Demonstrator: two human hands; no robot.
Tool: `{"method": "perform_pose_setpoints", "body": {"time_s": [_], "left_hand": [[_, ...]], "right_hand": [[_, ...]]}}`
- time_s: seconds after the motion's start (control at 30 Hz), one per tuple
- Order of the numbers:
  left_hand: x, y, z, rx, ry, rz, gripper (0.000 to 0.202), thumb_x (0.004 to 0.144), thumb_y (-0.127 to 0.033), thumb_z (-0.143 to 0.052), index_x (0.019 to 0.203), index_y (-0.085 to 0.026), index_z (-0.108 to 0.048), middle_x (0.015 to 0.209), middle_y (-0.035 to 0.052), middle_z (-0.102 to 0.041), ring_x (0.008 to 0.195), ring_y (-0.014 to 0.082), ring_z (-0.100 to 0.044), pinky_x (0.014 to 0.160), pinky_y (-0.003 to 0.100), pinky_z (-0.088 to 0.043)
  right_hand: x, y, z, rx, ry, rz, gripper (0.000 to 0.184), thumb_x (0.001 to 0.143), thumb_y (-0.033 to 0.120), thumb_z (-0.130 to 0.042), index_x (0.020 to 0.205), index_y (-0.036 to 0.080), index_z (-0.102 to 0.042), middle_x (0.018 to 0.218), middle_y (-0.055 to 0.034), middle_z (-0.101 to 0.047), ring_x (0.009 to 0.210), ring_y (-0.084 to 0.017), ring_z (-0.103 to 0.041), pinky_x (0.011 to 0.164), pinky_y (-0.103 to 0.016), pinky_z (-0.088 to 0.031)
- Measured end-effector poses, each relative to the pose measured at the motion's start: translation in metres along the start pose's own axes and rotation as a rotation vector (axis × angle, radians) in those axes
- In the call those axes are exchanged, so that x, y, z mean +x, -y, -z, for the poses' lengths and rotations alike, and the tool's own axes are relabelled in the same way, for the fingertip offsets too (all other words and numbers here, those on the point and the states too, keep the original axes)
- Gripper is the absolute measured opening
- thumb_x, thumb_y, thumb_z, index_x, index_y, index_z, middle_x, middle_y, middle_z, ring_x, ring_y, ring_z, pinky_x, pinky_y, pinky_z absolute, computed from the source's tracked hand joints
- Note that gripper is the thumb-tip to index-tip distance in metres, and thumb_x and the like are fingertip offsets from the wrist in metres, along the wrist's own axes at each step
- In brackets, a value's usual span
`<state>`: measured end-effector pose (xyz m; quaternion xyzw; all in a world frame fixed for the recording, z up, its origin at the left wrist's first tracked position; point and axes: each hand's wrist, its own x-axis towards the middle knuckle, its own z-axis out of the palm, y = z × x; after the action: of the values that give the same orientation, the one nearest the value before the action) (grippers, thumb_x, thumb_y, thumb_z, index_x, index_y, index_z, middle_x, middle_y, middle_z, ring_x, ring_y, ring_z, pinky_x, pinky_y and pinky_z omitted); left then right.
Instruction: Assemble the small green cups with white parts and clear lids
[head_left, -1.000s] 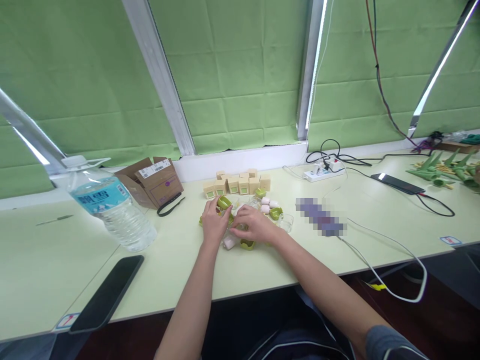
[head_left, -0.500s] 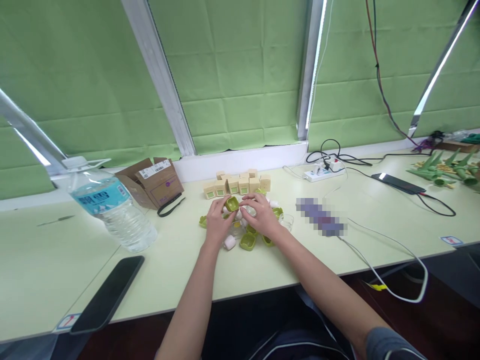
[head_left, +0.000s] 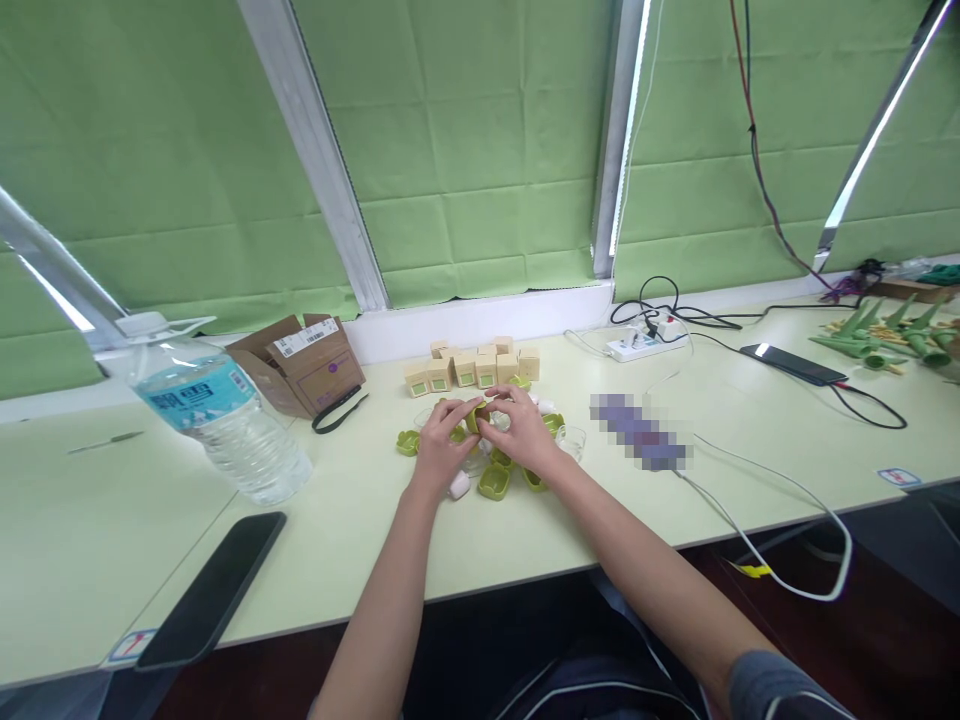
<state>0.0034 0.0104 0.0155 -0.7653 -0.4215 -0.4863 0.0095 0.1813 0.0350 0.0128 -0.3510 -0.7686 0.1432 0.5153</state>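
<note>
My left hand [head_left: 440, 447] and my right hand [head_left: 520, 431] meet over a small heap of parts in the middle of the pale green table [head_left: 360, 520]. Between their fingertips both hands pinch one small green cap [head_left: 475, 414], held a little above the table. Several more green caps [head_left: 494, 482] and small white pieces [head_left: 458, 485] lie around and under the hands. Just behind stands a row of small tan boxes with green labels [head_left: 474, 365]. My fingers hide part of the held cap.
A large water bottle [head_left: 217, 410] lies at the left beside an open cardboard box [head_left: 304, 362]. A black phone [head_left: 210, 590] rests near the front edge. To the right are a power strip [head_left: 645, 345], cables [head_left: 765, 510], another phone [head_left: 791, 365] and green cones [head_left: 885, 335].
My right hand rose from the table to meet the left at the green cap. Both hands shifted slightly towards the tan boxes and now hold the cap together.
</note>
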Motion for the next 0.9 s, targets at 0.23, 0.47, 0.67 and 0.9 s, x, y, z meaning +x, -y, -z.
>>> {"method": "perform_pose_setpoints", "body": {"time_s": [0.23, 0.47, 0.67, 0.9], "left_hand": [[-0.0009, 0.0009, -0.0022, 0.031, 0.046, -0.050, 0.049, 0.082, -0.011, -0.065, 0.127, -0.031, -0.069, 0.107, 0.0035, -0.065, 0.099, 0.0185, -0.064, 0.090, 0.036, -0.056], [-0.0018, 0.0009, -0.0029, 0.006, 0.054, -0.054, 0.048, 0.083, -0.012, -0.066, 0.127, -0.031, -0.069, 0.109, 0.0043, -0.067, 0.101, 0.0194, -0.065, 0.092, 0.037, -0.056], [-0.0017, 0.0009, -0.0038, 0.020, 0.061, -0.053, 0.046, 0.084, -0.013, -0.066, 0.127, -0.030, -0.069, 0.110, 0.0043, -0.068, 0.101, 0.0195, -0.066, 0.093, 0.038, -0.055], [-0.0019, 0.0009, -0.0033, 0.018, 0.076, -0.023, 0.048, 0.082, -0.011, -0.064, 0.126, -0.031, -0.069, 0.113, 0.0043, -0.068, 0.105, 0.0200, -0.065, 0.095, 0.038, -0.055]], "right_hand": [[0.0010, -0.0018, -0.0003, 0.011, 0.007, -0.043, 0.003, 0.084, 0.023, -0.072, 0.082, 0.022, -0.074, 0.120, -0.0088, -0.063, 0.117, -0.026, -0.059, 0.103, -0.050, -0.050], [0.0012, 0.0006, 0.0005, -0.001, 0.001, -0.056, 0.004, 0.082, 0.021, -0.073, 0.079, 0.022, -0.073, 0.119, -0.0082, -0.065, 0.116, -0.027, -0.059, 0.104, -0.051, -0.049], [0.0015, 0.0004, 0.0018, -0.010, 0.015, -0.074, 0.003, 0.082, 0.022, -0.073, 0.079, 0.021, -0.073, 0.121, -0.0077, -0.065, 0.119, -0.028, -0.058, 0.105, -0.051, -0.048], [0.0026, 0.0029, 0.0028, -0.030, 0.025, -0.089, 0.004, 0.081, 0.021, -0.073, 0.077, 0.021, -0.072, 0.121, -0.0078, -0.066, 0.119, -0.027, -0.058, 0.105, -0.051, -0.047]]}}
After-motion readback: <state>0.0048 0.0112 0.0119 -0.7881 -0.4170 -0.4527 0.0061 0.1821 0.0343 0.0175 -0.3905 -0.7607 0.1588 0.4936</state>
